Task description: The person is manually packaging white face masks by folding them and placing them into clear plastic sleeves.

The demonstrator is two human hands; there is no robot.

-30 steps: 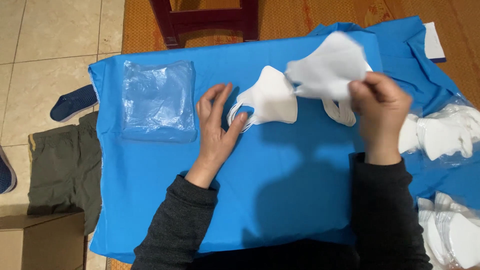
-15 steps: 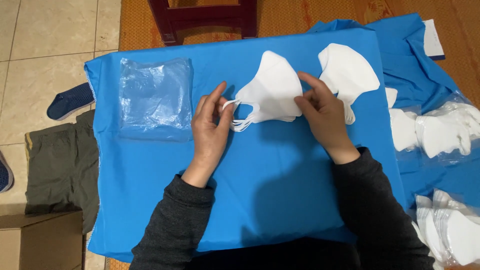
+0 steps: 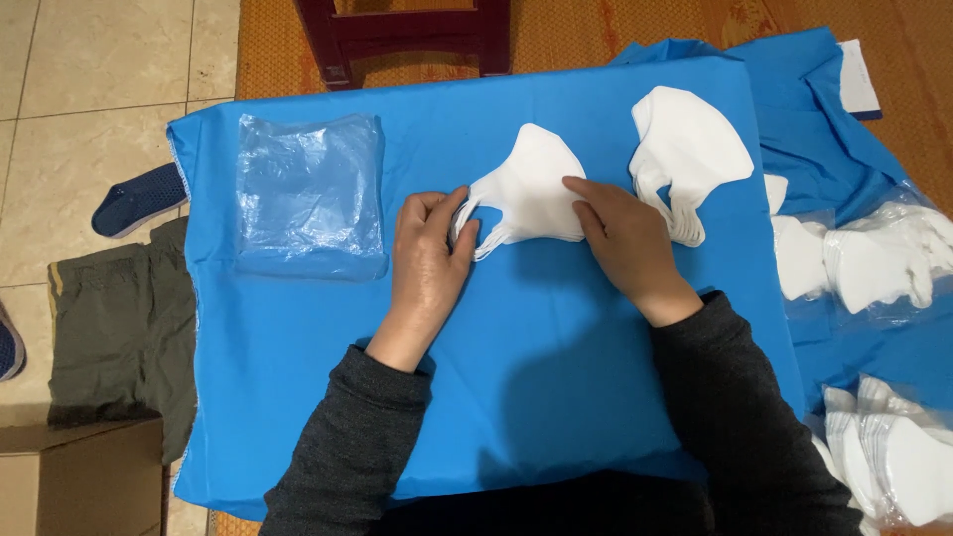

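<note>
Both hands have settled lower onto the near stack of white face masks [image 3: 531,194] since a moment ago; the right hand [image 3: 620,238], which was up in the air with a mask a second back, now lies flat on the stack's right edge. Left hand [image 3: 432,253] is at the ear loops [image 3: 475,223] on the stack's left end, fingers curled around them in a narrow pinch. Right hand is open, fingertips spread and pressing down, gripping nothing. The stack sits mid-surface on the blue cloth [image 3: 496,397], with a second stack of masks [image 3: 690,149] just to its right and a pile of clear plastic bags [image 3: 310,194] well off to the left. To do this squaring-up well, I'd say keep the right palm flat so the layers don't fan out, and gather every loop together before lifting. Loose masks [image 3: 864,263] lie at the far right.
</note>
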